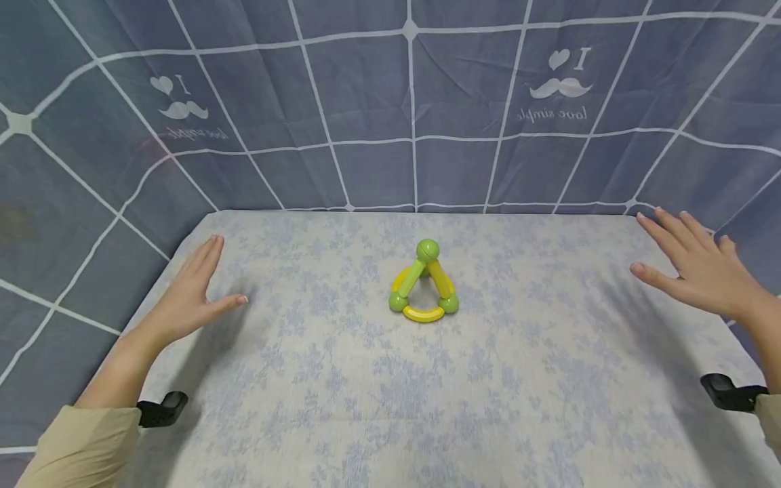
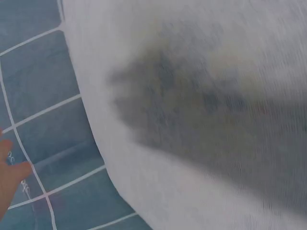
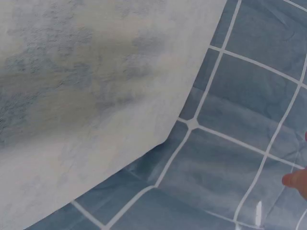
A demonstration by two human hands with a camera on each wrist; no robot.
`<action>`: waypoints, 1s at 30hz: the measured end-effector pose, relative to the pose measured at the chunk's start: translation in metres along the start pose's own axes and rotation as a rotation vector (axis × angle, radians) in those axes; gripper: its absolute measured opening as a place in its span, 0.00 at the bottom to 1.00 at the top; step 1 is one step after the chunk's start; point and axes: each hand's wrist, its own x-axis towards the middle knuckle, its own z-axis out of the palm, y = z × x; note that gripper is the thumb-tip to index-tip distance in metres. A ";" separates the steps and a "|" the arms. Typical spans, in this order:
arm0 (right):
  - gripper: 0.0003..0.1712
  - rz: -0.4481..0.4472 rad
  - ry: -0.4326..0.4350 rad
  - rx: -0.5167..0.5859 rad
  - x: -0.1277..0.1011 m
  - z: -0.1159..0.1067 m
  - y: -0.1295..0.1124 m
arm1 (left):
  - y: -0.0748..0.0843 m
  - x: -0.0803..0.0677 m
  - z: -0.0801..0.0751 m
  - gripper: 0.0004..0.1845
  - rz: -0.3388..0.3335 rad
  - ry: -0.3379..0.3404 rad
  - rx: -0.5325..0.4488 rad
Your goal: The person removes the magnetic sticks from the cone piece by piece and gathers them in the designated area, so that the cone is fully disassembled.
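A small pyramid-shaped toy (image 1: 428, 250) of green balls joined by green and yellow rods stands mid-table in the head view. A curved yellow rod (image 1: 424, 314) forms its front base edge. My left hand (image 1: 191, 298) is held over the left side of the table, fingers straight and thumb apart, touching nothing. Over the far right side, my right hand (image 1: 702, 268) has its fingers spread and holds nothing. Both hands are well apart from the toy. Each wrist view catches only part of a hand at its edge, the left hand (image 2: 12, 177) and the right hand (image 3: 297, 181).
The table (image 1: 390, 393) wears a pale cloth with a blue floral pattern. Behind it and along its sides hangs a blue-grey curtain (image 1: 366, 88) with white grid lines. Black wrist mounts (image 1: 163, 409) sit at both cuffs. Hand shadows fall on the cloth.
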 end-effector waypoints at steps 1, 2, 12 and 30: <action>0.47 -0.015 0.002 0.022 0.002 -0.001 -0.002 | 0.001 0.000 0.000 0.54 -0.028 0.000 -0.052; 0.47 -0.026 0.004 0.048 0.004 -0.002 -0.004 | 0.003 0.000 0.000 0.53 -0.055 0.002 -0.101; 0.51 -0.140 0.008 0.429 0.023 -0.008 -0.031 | 0.034 0.015 0.014 0.39 -0.076 0.009 -0.425; 0.30 -0.296 -0.006 0.710 0.074 0.018 -0.119 | 0.110 0.081 0.090 0.30 -0.019 -0.152 -0.765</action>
